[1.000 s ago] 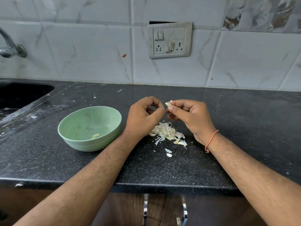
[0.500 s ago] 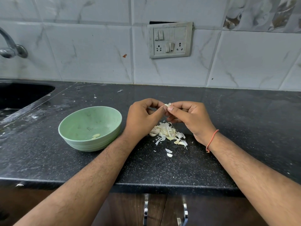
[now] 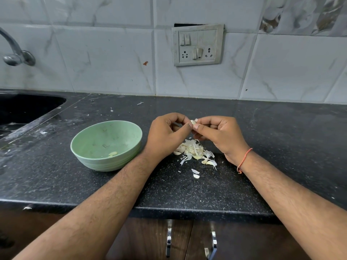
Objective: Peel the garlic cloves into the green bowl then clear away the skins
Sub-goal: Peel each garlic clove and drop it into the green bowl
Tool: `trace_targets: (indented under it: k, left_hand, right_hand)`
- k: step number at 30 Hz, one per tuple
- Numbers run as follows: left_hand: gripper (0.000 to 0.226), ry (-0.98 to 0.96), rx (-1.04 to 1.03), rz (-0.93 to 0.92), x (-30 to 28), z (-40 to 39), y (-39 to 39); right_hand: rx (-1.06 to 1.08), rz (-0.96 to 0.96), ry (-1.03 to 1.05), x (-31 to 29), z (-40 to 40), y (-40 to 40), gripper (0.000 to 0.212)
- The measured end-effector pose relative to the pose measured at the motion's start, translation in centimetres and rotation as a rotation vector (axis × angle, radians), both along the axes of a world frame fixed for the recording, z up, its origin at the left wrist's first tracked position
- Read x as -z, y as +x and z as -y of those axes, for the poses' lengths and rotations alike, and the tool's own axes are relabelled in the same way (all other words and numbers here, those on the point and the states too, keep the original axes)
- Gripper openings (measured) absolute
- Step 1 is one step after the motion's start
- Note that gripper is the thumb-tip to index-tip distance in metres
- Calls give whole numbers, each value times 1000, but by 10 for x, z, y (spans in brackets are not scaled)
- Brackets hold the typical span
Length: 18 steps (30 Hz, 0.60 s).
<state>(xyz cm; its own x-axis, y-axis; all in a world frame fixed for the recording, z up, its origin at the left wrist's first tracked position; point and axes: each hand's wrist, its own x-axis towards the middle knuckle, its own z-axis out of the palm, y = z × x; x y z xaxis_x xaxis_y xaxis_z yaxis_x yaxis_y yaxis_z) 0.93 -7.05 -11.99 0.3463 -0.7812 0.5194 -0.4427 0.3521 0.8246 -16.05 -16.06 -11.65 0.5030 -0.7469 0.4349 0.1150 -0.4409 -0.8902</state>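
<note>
— Starting at the far left, what does the kitchen counter show?

— A steel tap [image 3: 16, 53] curves out from the marble-patterned tiled wall [image 3: 105, 59] above a dark sink [image 3: 24, 107]. On the black speckled countertop [image 3: 281, 139] just right of the sink stands the green bowl [image 3: 106, 145], upright, with one pale peeled clove [image 3: 112, 153] lying on its bottom near the front wall.

— And the hands?

— Both are raised above the counter, meeting at the fingertips to the right of the bowl. The left hand [image 3: 165, 136] has its fingers curled, thumb and forefinger pinching a small garlic clove [image 3: 193, 122]. The right hand [image 3: 219, 135] pinches the same clove from the other side, with a bit of papery skin sticking up between the two grips. An orange thread bracelet [image 3: 244, 160] circles the right wrist.

— Where are the skins?

— A loose pile of skins [image 3: 195, 152] and what look like unpeeled cloves lies on the counter directly beneath the hands, well clear of the bowl. Two stray flakes [image 3: 195, 173] sit nearer the counter's front edge.

— Anything behind?

— A grey switch and socket plate [image 3: 198, 45] hangs on the wall above the hands. Below the counter edge, two metal cabinet handles [image 3: 212, 246] show against brown doors.
</note>
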Motion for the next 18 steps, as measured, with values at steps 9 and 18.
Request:
trace_targets:
  k: [9, 18]
  left_hand:
    - [18, -2, -22, -139, 6, 7, 2]
    - [19, 99, 140, -202, 6, 7, 2]
  right_hand:
    - [72, -15, -68, 2, 4, 1, 13]
    - [146, -106, -266, 2, 1, -1, 15]
